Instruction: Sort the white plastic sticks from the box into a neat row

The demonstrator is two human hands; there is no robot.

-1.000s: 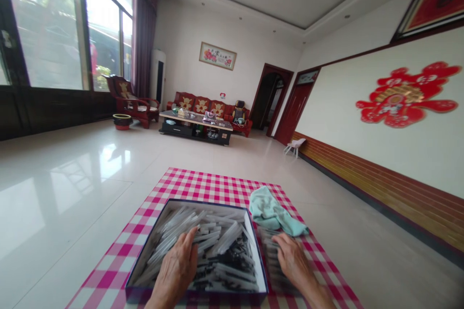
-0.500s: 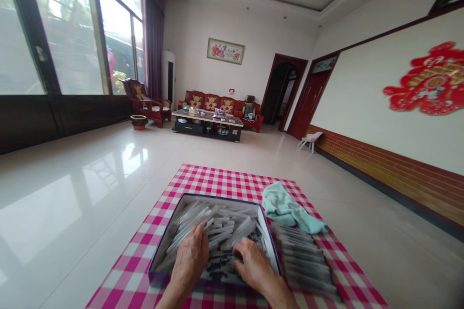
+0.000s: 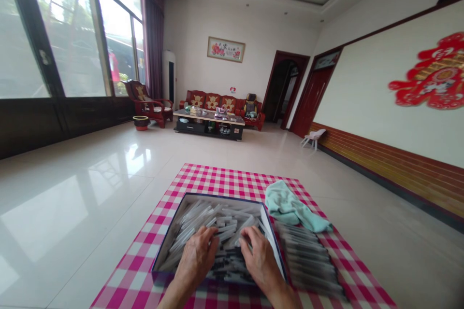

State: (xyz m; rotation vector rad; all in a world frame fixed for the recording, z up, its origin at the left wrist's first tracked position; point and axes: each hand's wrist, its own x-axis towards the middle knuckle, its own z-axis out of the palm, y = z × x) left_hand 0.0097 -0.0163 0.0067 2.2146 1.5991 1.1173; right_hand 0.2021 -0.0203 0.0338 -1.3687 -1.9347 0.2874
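A shallow dark-blue-edged box [image 3: 268,224] holds many loose clear plastic tubes [image 3: 197,217], with small black pieces [image 3: 219,264] among them near its front. Over the left part of the box is my left hand [image 3: 197,253], thumb and fingers bent together above the tubes. My right hand [image 3: 260,257] is over the right part, its thumb and fingertips curled in a pinch. Whatever either hand grips is too small or hidden to make out. Right of the box lies a row of clear tubes with black ends [image 3: 311,260], looking like pens, somewhat blurred.
The box stands on a pink-and-white checked tablecloth [image 3: 134,256]. A mint-green cloth [image 3: 290,206] lies crumpled at the right, beyond the row of tubes. Farther off are a low coffee table [image 3: 208,123], a red wooden sofa [image 3: 213,100] and a small chair [image 3: 313,138].
My left hand has moved slightly right and lower. My right hand has shifted up and a little right, away from the black pieces. The camera view has tilted slightly.
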